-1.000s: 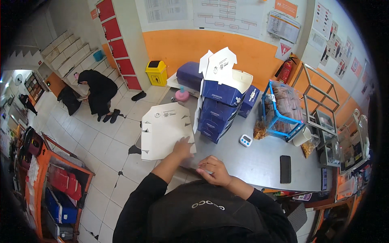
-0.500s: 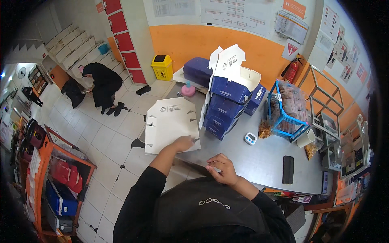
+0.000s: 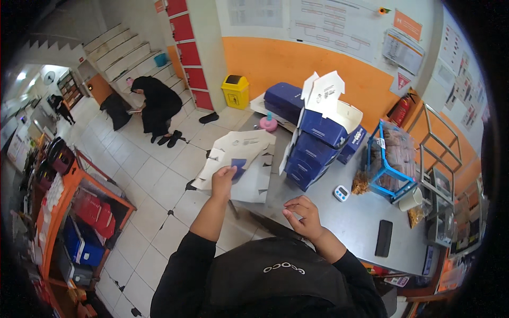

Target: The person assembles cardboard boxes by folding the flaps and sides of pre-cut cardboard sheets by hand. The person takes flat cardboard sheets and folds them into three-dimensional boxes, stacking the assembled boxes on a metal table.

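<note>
A flat cardboard box blank (image 3: 254, 183), white inside with blue showing on a lifted flap, lies at the left end of the steel table, overhanging its edge. My left hand (image 3: 222, 179) pinches that flap, bending the near left part of the sheet upward. My right hand (image 3: 306, 218) hovers by the table's front edge with loosely curled fingers. It appears to hold nothing, its thumb a little apart from the fingers. Just right of the blank stands a stack of folded blue boxes (image 3: 310, 156), the top one with its white lid raised.
On the steel table (image 3: 339, 230) are a white-blue timer (image 3: 341, 193), a black phone (image 3: 384, 238), a blue basket of packets (image 3: 395, 159), a cup (image 3: 411, 200) and a pink bottle (image 3: 268, 123). An orange shelf (image 3: 90, 212) stands left. Across the floor, a person (image 3: 155, 108) bends near the stairs.
My left hand has moved left from the blank's near right side and now grips a flap, lifting it. The right hand stays near the table edge. The view has shifted slightly.
</note>
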Tool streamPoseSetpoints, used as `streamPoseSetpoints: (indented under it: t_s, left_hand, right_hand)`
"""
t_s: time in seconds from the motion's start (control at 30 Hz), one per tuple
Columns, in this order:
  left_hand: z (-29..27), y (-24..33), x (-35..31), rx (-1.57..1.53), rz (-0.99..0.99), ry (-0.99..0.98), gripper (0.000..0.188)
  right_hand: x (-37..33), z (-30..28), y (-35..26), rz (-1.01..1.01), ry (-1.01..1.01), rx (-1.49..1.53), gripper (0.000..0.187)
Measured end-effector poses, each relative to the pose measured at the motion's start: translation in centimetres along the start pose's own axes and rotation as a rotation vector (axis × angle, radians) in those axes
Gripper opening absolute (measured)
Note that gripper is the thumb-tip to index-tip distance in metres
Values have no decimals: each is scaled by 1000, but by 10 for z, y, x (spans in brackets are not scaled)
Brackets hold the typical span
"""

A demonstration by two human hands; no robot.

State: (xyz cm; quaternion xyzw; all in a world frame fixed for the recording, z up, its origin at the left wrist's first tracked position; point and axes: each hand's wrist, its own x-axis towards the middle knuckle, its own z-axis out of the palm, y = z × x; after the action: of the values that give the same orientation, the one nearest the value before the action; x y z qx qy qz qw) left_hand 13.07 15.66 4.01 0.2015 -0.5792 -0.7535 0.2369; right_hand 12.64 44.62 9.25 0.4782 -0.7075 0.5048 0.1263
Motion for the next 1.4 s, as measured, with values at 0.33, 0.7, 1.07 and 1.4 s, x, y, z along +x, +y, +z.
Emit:
streamPoseSetpoints:
  t_s: [0.33, 0.7, 1.07, 1.4]
  left_hand:
    - [-5, -11, -40, -203, -229, -73, 17]
    - [-56, 11, -75, -503, -52, 8, 14]
    - [-64, 28, -140, -539, 24, -194, 13]
    - [-153, 54, -150, -673, 179, -102, 44]
  right_hand:
    - [45, 93, -2, -492, -571, -107, 28]
    - [18, 121, 6, 362, -1267, -760, 70]
    - [32, 179, -17, 378, -502, 566, 94]
    - [67, 210, -78, -433, -436, 125, 55]
